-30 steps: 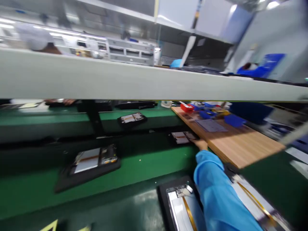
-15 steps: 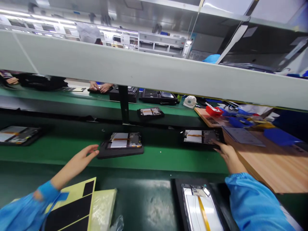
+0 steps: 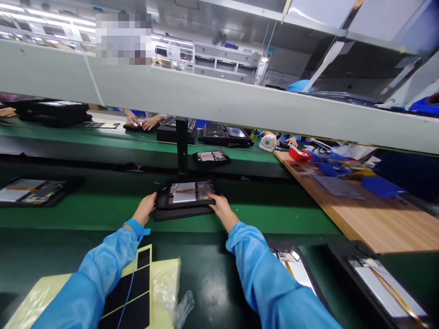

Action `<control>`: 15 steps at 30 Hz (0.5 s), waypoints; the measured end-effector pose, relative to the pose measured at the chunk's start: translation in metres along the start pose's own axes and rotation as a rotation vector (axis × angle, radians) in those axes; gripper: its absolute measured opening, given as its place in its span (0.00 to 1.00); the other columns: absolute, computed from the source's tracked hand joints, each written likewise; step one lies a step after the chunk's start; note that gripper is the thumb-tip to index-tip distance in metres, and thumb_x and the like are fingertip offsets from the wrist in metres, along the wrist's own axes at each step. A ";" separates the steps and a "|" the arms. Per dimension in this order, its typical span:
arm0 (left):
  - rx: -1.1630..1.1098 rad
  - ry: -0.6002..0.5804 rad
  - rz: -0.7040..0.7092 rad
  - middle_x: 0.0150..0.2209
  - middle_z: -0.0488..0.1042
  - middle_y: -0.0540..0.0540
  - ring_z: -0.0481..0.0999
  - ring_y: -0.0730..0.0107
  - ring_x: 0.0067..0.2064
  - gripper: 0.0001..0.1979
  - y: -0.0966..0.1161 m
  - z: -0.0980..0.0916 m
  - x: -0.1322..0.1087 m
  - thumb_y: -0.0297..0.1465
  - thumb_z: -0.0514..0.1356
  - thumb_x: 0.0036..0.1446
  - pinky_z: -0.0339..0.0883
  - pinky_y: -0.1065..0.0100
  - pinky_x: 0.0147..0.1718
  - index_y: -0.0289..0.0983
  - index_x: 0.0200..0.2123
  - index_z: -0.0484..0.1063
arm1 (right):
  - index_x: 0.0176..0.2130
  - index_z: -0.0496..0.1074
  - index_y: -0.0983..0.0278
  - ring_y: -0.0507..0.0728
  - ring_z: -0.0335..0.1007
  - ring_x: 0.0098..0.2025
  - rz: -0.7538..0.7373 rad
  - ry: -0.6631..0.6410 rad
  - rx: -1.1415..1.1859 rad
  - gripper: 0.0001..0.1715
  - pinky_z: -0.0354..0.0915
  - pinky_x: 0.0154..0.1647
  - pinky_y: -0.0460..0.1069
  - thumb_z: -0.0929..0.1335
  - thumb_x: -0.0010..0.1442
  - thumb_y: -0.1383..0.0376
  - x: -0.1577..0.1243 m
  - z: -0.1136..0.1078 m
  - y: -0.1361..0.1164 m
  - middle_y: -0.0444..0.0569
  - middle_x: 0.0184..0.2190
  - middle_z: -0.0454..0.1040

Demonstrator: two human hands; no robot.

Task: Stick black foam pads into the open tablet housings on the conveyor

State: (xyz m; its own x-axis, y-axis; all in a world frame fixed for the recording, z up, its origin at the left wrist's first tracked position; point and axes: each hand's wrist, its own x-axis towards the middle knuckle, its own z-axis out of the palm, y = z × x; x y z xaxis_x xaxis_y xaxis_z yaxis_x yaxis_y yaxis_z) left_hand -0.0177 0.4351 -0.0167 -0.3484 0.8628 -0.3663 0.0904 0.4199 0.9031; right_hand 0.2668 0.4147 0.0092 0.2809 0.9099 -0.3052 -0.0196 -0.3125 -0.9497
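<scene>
A black fixture (image 3: 185, 199) holding an opened tablet with a white panel and an orange strip lies on the green conveyor belt (image 3: 274, 219), and it seems to rest on a second black fixture (image 3: 181, 214). My left hand (image 3: 146, 208) grips its left edge. My right hand (image 3: 222, 209) grips its right edge. Below my left forearm lies a yellow sheet with black strips (image 3: 139, 285), beside a clear plastic wrap (image 3: 183, 310). Near my right sleeve, a tablet in a black fixture (image 3: 295, 269) is partly hidden.
Other tablets in fixtures (image 3: 384, 288) lie on the belt. Across it, a co-worker's hands (image 3: 140, 122) work behind a grey-white beam (image 3: 206, 93). At right, a wooden board (image 3: 377, 219) carries a red box (image 3: 299, 155) and blue trays (image 3: 382, 186).
My left hand has gone from open and reaching to gripping the fixture. The fixture under my right hand has moved left from beside the board to the centre. The view has levelled.
</scene>
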 end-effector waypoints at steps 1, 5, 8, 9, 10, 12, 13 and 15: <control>-0.034 -0.002 -0.010 0.57 0.76 0.40 0.79 0.57 0.52 0.19 -0.001 0.000 -0.001 0.40 0.64 0.70 0.78 0.51 0.50 0.36 0.58 0.73 | 0.59 0.73 0.65 0.61 0.78 0.51 -0.008 0.003 -0.038 0.21 0.78 0.51 0.59 0.72 0.72 0.58 -0.002 0.005 0.004 0.54 0.56 0.76; -0.130 -0.035 -0.032 0.56 0.76 0.40 0.79 0.57 0.52 0.19 -0.002 0.004 -0.008 0.39 0.64 0.70 0.78 0.51 0.50 0.36 0.58 0.73 | 0.58 0.74 0.63 0.63 0.75 0.57 -0.094 0.060 -0.198 0.19 0.75 0.57 0.62 0.72 0.72 0.59 -0.007 -0.005 0.011 0.55 0.60 0.74; -0.172 -0.070 -0.052 0.56 0.76 0.40 0.80 0.57 0.52 0.18 0.004 0.016 -0.017 0.39 0.64 0.70 0.79 0.52 0.50 0.36 0.57 0.73 | 0.58 0.74 0.63 0.64 0.74 0.59 -0.139 0.080 -0.286 0.19 0.73 0.60 0.64 0.72 0.71 0.59 -0.010 -0.012 0.012 0.55 0.61 0.73; -0.185 -0.078 -0.060 0.55 0.76 0.41 0.80 0.57 0.51 0.18 0.008 0.020 -0.022 0.39 0.64 0.70 0.79 0.52 0.49 0.36 0.57 0.73 | 0.58 0.74 0.64 0.64 0.74 0.59 -0.144 0.079 -0.303 0.19 0.73 0.59 0.64 0.72 0.71 0.59 -0.011 -0.012 0.013 0.55 0.61 0.74; -0.199 -0.082 -0.067 0.55 0.76 0.41 0.80 0.58 0.51 0.18 0.012 0.023 -0.027 0.39 0.64 0.70 0.79 0.53 0.49 0.35 0.57 0.73 | 0.58 0.74 0.64 0.64 0.75 0.58 -0.146 0.076 -0.313 0.20 0.74 0.59 0.64 0.72 0.71 0.59 -0.012 -0.011 0.013 0.55 0.60 0.74; -0.233 -0.087 -0.062 0.54 0.77 0.41 0.80 0.58 0.50 0.18 0.021 0.026 -0.042 0.39 0.64 0.70 0.79 0.54 0.48 0.35 0.57 0.73 | 0.59 0.74 0.64 0.63 0.76 0.57 -0.151 0.064 -0.316 0.20 0.75 0.57 0.63 0.72 0.72 0.59 -0.016 -0.011 0.013 0.55 0.59 0.75; -0.254 -0.093 -0.049 0.54 0.77 0.41 0.80 0.59 0.49 0.17 0.026 0.024 -0.053 0.39 0.64 0.70 0.80 0.54 0.47 0.35 0.56 0.74 | 0.59 0.74 0.65 0.63 0.76 0.56 -0.154 0.054 -0.310 0.20 0.75 0.56 0.63 0.72 0.72 0.58 -0.020 -0.013 0.012 0.55 0.58 0.75; -0.302 -0.114 0.007 0.53 0.77 0.41 0.80 0.60 0.49 0.16 0.033 0.015 -0.082 0.37 0.65 0.70 0.80 0.55 0.47 0.35 0.55 0.74 | 0.58 0.74 0.65 0.63 0.77 0.55 -0.164 0.022 -0.290 0.20 0.76 0.55 0.62 0.72 0.72 0.58 -0.028 -0.025 0.009 0.55 0.57 0.76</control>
State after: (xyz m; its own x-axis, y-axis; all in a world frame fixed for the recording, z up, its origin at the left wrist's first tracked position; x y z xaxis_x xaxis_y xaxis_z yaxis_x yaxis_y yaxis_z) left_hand 0.0277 0.3826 0.0393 -0.2408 0.8984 -0.3674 -0.1950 0.3260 0.9250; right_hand 0.2827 0.3794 0.0115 0.2782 0.9494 -0.1458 0.3005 -0.2302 -0.9256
